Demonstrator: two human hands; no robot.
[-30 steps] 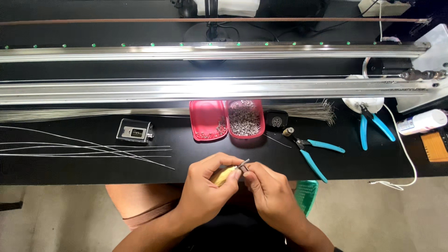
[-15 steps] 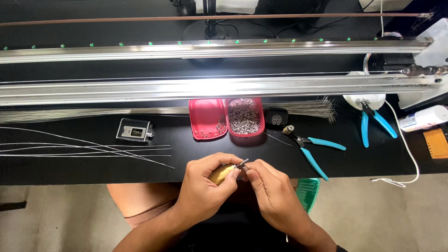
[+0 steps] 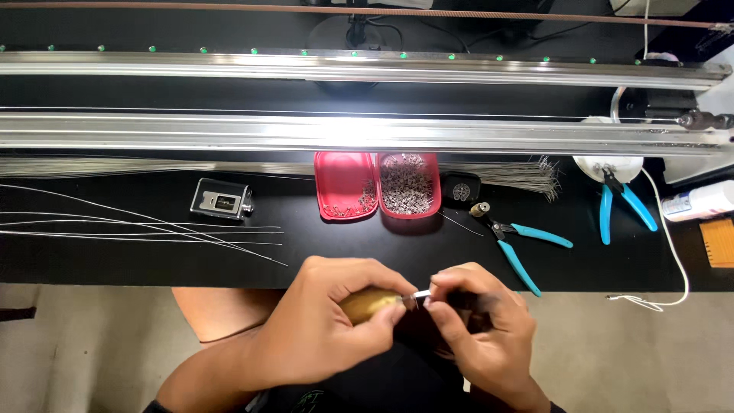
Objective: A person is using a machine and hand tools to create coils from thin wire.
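My left hand (image 3: 329, 321) is closed around a small tool with a yellowish wooden handle (image 3: 367, 303); my right hand (image 3: 482, 325) pinches its fingertips (image 3: 437, 294) shut at the tool's short metal tip (image 3: 420, 296), on something too small to make out. The tool sits between my hands at the near edge of the black bench (image 3: 115, 264), just off it, above my lap. Its long axis runs nearly level, left to right, handle to the left and metal tip pointing right into my right fingertips.

Beyond my hands, an open red hinged case (image 3: 345, 183) lies toward the far side, its right half full of small metal parts (image 3: 407, 183). Just right of it is a small black piece (image 3: 460, 188), then blue-handled cutters (image 3: 520, 243) pointing far-left, with a thin loose pin (image 3: 461, 223) beside them. A bundle of fine wires (image 3: 508, 176) lies behind these. Farther right: a second pair of blue-handled pliers (image 3: 623, 206), a white round dish (image 3: 608, 164), a white cord (image 3: 673, 252), a white bottle (image 3: 699, 203) and an orange pad (image 3: 719, 243). To the left, long thin wires (image 3: 138, 229) fan across the bench near a small clear box (image 3: 222, 200). Two long aluminium rails (image 3: 229, 131) span the far side. Nothing lies between my hands and the case.

Compared with a second ago, my hands have kept the same grip and place; the tool has tilted slightly closer to level.
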